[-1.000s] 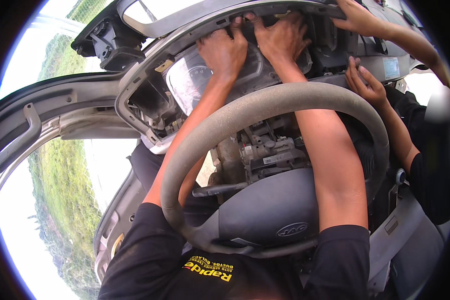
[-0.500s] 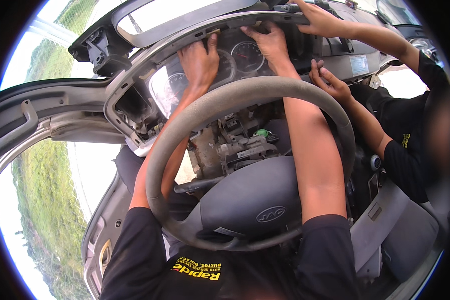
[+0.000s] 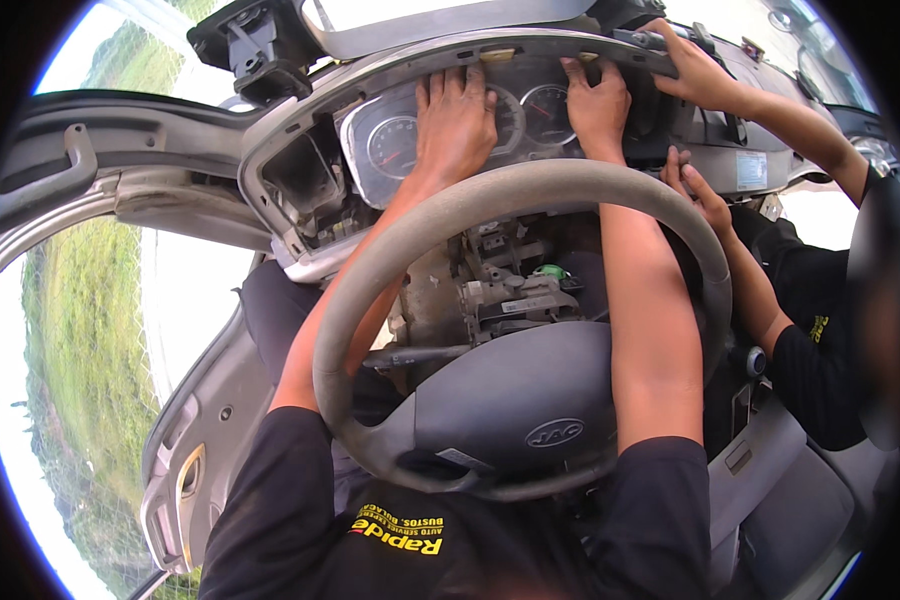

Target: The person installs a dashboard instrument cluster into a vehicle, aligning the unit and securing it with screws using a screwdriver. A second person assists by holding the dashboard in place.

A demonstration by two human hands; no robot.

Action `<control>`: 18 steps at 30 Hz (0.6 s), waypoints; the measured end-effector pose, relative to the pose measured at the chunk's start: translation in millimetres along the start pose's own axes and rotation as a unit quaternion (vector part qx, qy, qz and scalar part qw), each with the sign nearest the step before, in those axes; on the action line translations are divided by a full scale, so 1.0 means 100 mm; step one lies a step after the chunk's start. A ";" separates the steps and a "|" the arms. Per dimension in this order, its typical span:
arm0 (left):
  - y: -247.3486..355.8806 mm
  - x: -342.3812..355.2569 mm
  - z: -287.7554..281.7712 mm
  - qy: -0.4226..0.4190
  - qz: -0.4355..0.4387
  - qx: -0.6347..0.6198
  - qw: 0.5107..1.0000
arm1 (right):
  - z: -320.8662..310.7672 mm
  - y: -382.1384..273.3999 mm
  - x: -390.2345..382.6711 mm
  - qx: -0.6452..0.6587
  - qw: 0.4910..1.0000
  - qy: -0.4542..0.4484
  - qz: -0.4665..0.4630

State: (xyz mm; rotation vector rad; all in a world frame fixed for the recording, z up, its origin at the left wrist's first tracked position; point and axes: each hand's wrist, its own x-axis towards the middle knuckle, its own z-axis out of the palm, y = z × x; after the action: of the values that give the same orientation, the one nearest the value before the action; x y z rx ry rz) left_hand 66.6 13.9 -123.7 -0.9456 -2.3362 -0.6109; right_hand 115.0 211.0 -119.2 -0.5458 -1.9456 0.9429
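Both hands at the cluster [image 3: 395,140], which lies within the dash frame [image 3: 300,118], beyond the wheel [image 3: 530,172]. The left hand [image 3: 457,118] is laid over the cluster's face, fingers extended and close together, a placement that would spread pressure across the cover. The right hand [image 3: 598,110] is at the upper right, thumb raised apart from the bent fingers; whether they pinch the upper edge or only rest there cannot be told. Such spacing presumably balances the cluster. Because the wheel stands in between, the left forearm [image 3: 300,375] passes behind its rim, whereas the right forearm [image 3: 645,255] reaches through it. At right, a co-worker's upper hand [image 3: 698,75] is curled about the end of the dash frame, probably to steady it; the co-worker's lower hand [image 3: 705,195] is raised with fingers partly bent.

Materials: the cluster is glossy, with at least 3 round dials beneath a clear cover. The dash frame is a curved, slotted arch of matte grey plastic. The wheel is a thick ring, grainy and worn, around a smooth grey pad [image 3: 515,400]. The exposed column [image 3: 515,300] is angular and dusty, with 1 green part [image 3: 550,271].
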 end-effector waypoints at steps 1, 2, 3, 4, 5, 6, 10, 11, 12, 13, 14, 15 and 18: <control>-0.04 -0.08 -0.08 0.008 0.006 -0.009 1.000 | 0.01 -0.02 0.00 -0.035 0.999 -0.008 0.002; -0.09 -0.18 -0.16 0.016 0.014 -0.022 1.000 | 0.00 -0.02 -0.01 -0.063 0.998 -0.005 -0.014; -0.15 -0.29 -0.25 0.026 0.021 -0.036 0.999 | 0.01 -0.03 0.00 -0.079 0.997 -0.009 -0.009; -0.26 -0.43 -0.40 0.057 0.017 -0.020 0.998 | 0.04 -0.05 -0.01 -0.092 0.996 -0.014 -0.003; -0.30 -0.53 -0.62 0.062 -0.065 -0.097 0.991 | 0.10 -0.05 0.01 -0.102 0.995 -0.019 0.002; -0.36 -0.65 -0.68 0.089 -0.117 -0.130 0.980 | 0.08 0.03 0.06 -0.110 0.994 -0.023 0.019; -0.61 -0.85 -0.99 0.055 -0.223 -0.197 0.953 | 0.01 0.10 0.01 -0.123 0.991 0.002 -0.055; -0.61 -0.87 -0.98 0.037 -0.220 -0.181 0.958 | -0.03 0.08 -0.04 -0.152 0.987 -0.020 -0.050; -0.61 -0.86 -0.95 0.006 -0.259 -0.187 0.948 | -0.04 0.05 -0.05 -0.184 0.981 -0.036 -0.053; -0.55 -0.74 -0.95 -0.025 -0.324 -0.209 0.922 | -0.10 0.02 -0.02 -0.219 0.973 -0.046 -0.057; -0.70 -0.72 -0.87 -0.006 -0.355 -0.263 0.897 | -0.09 -0.08 -0.07 -0.265 0.961 -0.060 -0.054; -0.86 -0.69 -0.80 0.014 -0.384 -0.316 0.868 | -0.06 -0.18 -0.09 -0.321 0.943 -0.072 -0.051; -1.00 -0.63 -0.73 0.078 -0.267 -0.348 0.895 | -0.09 -0.32 -0.10 -0.421 0.902 -0.079 -0.059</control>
State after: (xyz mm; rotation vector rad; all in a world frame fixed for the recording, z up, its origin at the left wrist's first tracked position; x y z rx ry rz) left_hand 54.4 -124.5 -129.6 -0.4627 -2.2410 -1.7587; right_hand 127.4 188.2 -96.7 -0.8312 -2.4700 0.0110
